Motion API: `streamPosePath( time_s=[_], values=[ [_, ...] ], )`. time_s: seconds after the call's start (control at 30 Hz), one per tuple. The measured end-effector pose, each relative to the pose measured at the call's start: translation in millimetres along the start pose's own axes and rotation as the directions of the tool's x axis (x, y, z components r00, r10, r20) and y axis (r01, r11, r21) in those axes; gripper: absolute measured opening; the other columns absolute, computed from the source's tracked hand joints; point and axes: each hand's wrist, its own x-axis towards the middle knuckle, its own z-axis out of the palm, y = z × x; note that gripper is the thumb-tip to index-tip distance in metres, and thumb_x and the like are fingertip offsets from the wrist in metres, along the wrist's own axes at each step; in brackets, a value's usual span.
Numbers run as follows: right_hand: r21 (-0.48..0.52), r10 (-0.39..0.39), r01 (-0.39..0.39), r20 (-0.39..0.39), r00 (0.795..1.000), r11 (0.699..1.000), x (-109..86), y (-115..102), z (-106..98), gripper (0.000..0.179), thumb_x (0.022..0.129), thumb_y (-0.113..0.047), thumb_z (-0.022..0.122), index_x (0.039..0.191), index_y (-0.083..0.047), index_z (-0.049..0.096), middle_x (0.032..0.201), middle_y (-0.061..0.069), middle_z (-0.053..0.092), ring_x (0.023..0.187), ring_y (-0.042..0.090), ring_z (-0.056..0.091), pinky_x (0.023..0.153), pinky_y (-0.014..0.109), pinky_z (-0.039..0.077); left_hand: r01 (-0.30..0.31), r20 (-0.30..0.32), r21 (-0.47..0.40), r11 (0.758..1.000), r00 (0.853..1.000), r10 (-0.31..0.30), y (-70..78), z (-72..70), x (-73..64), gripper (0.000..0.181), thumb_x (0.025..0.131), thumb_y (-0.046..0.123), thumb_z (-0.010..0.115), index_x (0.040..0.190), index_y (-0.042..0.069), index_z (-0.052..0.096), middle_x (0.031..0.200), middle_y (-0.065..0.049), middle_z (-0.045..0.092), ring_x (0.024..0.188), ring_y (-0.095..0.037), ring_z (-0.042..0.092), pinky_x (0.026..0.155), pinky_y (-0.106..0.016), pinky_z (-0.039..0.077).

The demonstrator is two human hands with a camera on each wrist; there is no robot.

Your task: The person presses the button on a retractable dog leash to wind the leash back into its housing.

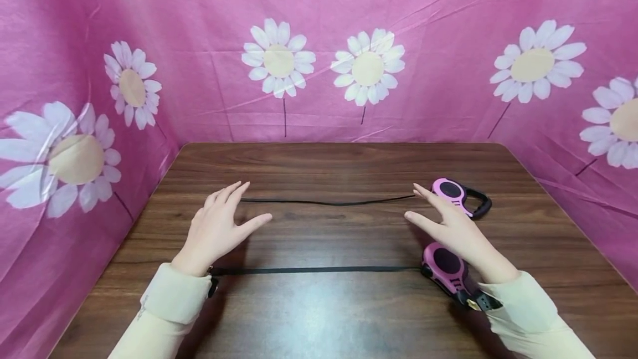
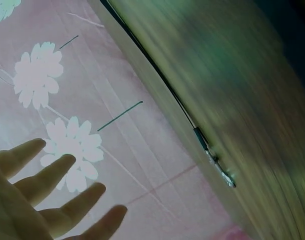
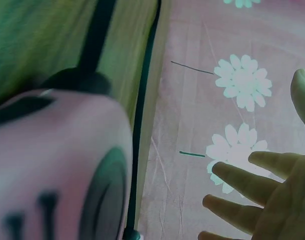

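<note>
Two pink-and-black retractable dog leashes lie on the wooden table, one behind the other. The far leash [image 1: 448, 188] has its black handle to the right, and its thin cord [image 1: 329, 203] runs left. A wider black strap [image 1: 319, 270] stretches left from the near leash [image 1: 443, 262]. My left hand [image 1: 214, 231] is over the table's left side, fingers spread and holding nothing. A metal clip [image 2: 225, 177] at a cord's end shows in the left wrist view. My right hand [image 1: 456, 234], also spread and holding nothing, overlaps both leash bodies; the near one [image 3: 102, 135] looms large in the right wrist view.
Pink cloth [image 1: 209, 93] printed with white daisies hangs behind the table and along both sides. The brown wood-grain tabletop [image 1: 319, 165] has rounded far corners. Light-coloured sleeves [image 1: 176, 295] cover both forearms, and a dark wrist strap [image 1: 487, 300] sits below the right hand.
</note>
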Motion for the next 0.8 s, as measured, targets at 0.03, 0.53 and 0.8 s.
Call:
streamPosePath(
  time_s=[0.03,0.53,0.8],
  values=[
    [0.000,-0.010,0.010,-0.002,1.000,1.000,-2.2,0,0,0.072,0.097,-0.046,0.060,0.156,-0.015,0.032,0.150,0.017,0.048,0.140,0.044,0.038,0.106,0.065,0.032,-0.005,0.001,-0.004,1.000,1.000,0.005,-0.8,-1.1,-1.6,0.092,0.082,0.077,0.055,0.152,0.019,0.039,0.155,-0.010,0.042,0.139,-0.041,0.036,0.101,-0.066,0.038],
    [-0.045,-0.080,0.078,-0.032,0.996,0.996,-36.2,12,-7,0.056,0.095,-0.036,0.067,0.143,-0.011,0.052,0.137,0.014,0.061,0.129,0.039,0.052,0.099,0.059,0.039,-0.056,0.002,0.051,0.997,0.998,0.056,-20.1,-9.5,-24.6,0.079,0.083,0.073,0.060,0.143,0.021,0.053,0.143,-0.012,0.055,0.126,-0.036,0.050,0.085,-0.062,0.049],
    [-0.108,-0.026,0.019,-0.062,0.998,0.994,-56.9,29,-13,0.054,0.092,-0.040,0.069,0.138,-0.014,0.057,0.133,0.010,0.064,0.123,0.034,0.054,0.090,0.044,0.045,-0.063,0.030,0.060,0.996,0.998,0.062,-32.5,-7.9,-34.9,0.075,0.082,0.070,0.063,0.137,0.019,0.058,0.136,-0.005,0.062,0.122,-0.032,0.053,0.082,-0.060,0.050]
  ],
)
